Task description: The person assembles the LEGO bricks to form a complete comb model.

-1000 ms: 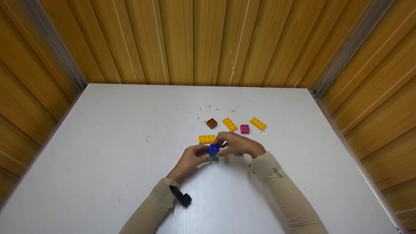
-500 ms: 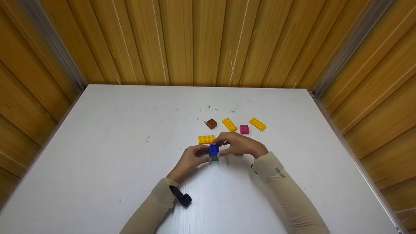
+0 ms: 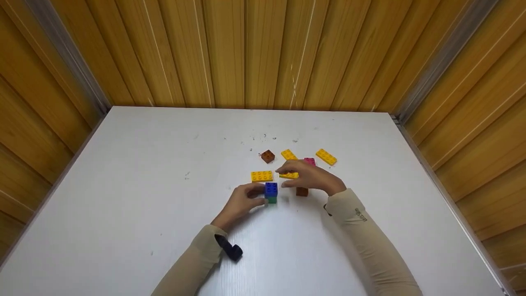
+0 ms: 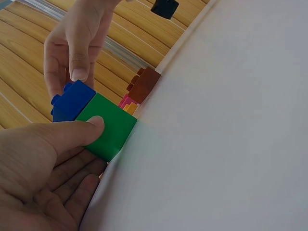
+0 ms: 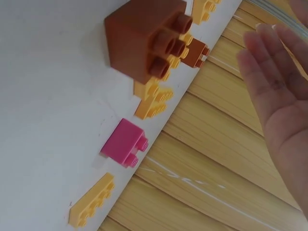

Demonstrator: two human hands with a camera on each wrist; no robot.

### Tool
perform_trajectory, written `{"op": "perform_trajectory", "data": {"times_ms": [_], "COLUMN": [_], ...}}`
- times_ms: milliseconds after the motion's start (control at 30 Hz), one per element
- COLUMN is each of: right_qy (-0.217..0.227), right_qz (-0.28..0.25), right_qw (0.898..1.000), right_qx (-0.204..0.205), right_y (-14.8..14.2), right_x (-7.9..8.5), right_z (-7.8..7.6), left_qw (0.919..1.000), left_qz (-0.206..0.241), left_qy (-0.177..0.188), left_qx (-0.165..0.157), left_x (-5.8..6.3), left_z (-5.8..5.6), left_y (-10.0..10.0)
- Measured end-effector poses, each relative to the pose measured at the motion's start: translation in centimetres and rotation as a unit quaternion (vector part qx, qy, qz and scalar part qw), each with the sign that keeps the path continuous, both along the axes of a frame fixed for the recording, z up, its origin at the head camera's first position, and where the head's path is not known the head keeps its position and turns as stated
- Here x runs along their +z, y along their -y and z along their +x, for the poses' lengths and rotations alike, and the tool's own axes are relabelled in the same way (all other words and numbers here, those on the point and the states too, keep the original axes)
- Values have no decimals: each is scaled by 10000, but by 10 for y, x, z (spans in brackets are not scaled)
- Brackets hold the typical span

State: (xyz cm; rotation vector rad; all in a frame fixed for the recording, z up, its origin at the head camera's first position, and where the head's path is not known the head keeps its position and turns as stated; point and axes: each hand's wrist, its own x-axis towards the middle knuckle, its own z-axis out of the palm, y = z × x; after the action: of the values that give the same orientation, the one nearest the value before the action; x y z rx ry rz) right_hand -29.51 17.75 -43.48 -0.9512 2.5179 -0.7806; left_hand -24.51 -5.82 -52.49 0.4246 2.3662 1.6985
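A blue brick (image 3: 271, 188) sits on top of a green block (image 4: 108, 125), forming a small stack at the middle of the white table. My left hand (image 3: 242, 201) holds this stack from the left, the thumb pressed on the green block's face in the left wrist view. To the right, my right hand (image 3: 312, 176) is raised with its fingers apart and nothing between them. A brown brick (image 3: 302, 191) stands under and in front of that hand, and a yellow brick (image 3: 289, 175) shows between its thumb and fingers.
Beyond the hands lie another brown brick (image 3: 268, 156), a pink brick (image 3: 310, 160) partly covered by the right hand, and several yellow bricks (image 3: 261, 176). Wood-patterned walls (image 3: 263, 53) border the white table (image 3: 144, 172) at the back and sides.
My right hand has let go of the blue brick and drawn back to the right, uncovering the brown brick and a yellow one. The left hand and the stack stay put.
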Motion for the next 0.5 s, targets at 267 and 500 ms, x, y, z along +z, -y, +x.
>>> {"op": "perform_trajectory", "data": {"times_ms": [267, 500], "right_qy": [-300, -514], "right_qz": [261, 456], "right_qw": [9989, 9974], "right_qx": [-235, -231], "right_y": [-9, -12], "right_x": [-3, -10], "right_z": [-10, -18], "left_qw": [9998, 9999], "left_qz": [-22, -69], "left_qy": [191, 139], "left_qx": [35, -23], "left_x": [5, 1], "left_z": [2, 1], "left_y": [0, 1]}}
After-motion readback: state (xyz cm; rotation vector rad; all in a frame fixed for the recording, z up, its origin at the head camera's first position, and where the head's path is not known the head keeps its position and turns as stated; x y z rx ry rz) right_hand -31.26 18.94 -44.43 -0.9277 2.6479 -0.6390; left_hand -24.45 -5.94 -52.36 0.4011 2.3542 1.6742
